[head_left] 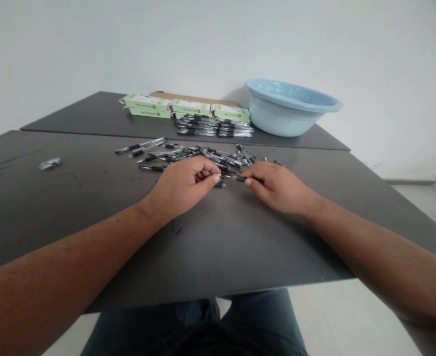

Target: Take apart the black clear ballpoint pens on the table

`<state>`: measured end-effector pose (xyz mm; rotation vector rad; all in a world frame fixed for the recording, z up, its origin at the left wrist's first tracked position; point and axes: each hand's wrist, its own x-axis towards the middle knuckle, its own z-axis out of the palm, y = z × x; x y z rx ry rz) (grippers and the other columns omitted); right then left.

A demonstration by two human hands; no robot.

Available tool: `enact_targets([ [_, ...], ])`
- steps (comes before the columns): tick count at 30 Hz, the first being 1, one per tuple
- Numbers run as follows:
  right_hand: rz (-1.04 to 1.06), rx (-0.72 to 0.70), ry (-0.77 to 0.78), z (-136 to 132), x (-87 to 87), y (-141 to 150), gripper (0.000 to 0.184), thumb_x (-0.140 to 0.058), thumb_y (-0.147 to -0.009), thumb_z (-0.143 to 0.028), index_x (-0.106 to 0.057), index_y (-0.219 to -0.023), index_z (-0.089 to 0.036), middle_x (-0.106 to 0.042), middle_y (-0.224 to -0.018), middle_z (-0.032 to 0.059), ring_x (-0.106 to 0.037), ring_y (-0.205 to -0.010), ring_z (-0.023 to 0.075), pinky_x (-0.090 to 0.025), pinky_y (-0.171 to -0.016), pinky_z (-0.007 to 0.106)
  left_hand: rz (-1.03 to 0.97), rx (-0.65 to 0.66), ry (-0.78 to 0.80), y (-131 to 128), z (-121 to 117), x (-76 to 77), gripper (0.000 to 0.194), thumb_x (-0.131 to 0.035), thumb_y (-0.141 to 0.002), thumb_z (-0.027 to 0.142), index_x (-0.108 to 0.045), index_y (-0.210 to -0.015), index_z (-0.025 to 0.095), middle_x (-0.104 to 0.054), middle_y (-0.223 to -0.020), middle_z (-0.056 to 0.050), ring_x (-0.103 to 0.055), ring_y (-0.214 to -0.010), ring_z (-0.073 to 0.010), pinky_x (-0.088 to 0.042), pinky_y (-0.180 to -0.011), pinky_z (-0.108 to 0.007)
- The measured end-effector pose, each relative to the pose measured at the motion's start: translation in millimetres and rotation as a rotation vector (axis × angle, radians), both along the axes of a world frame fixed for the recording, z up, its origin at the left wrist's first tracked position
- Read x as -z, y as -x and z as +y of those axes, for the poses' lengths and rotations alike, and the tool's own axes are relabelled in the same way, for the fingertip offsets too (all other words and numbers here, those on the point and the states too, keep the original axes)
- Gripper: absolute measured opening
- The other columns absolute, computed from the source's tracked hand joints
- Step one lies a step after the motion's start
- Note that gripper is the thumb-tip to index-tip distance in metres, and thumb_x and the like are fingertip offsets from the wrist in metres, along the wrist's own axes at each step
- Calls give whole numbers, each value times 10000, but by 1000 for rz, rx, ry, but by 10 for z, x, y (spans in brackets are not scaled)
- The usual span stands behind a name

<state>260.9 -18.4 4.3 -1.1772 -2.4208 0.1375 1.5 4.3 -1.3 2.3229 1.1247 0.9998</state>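
Observation:
My left hand [186,185] rests on the dark table [92,207], its fingers pinched round one end of a black pen [233,176]. My right hand [277,185] pinches the other end of the same pen, so the two hands meet over it. Just beyond my fingers lies a loose scatter of several black and clear pens and pen parts [188,154]. Which part of the pen each hand grips is too small to tell.
A neat stack of pens [214,126] lies further back, in front of three green boxes [188,107]. A light blue basin [290,108] stands at the back right. A small clear piece [49,163] lies alone at the left.

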Motion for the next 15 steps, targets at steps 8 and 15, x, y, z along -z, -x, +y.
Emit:
enact_targets([
  [8,-17,-23,-1,-37,-26,68,206,-532,-985,-213,-711,-1076,-165,-734,-1001,98,-666,-941,225,-490,-857,338,29,62,-1,-4,16,40,128,-656,-899,291,-735,-954,207,-771,-857,0,-707,-774,-157,-531,-736,-272],
  [15,-22,-58,29,-73,-22,134,204,-546,-983,-199,-712,-1101,-190,-736,-1014,88,-664,-970,228,-498,-885,351,125,112,-64,-2,9,44,138,-639,-907,288,-733,-959,202,-765,-884,-7,-702,-806,-163,-507,-733,-275],
])
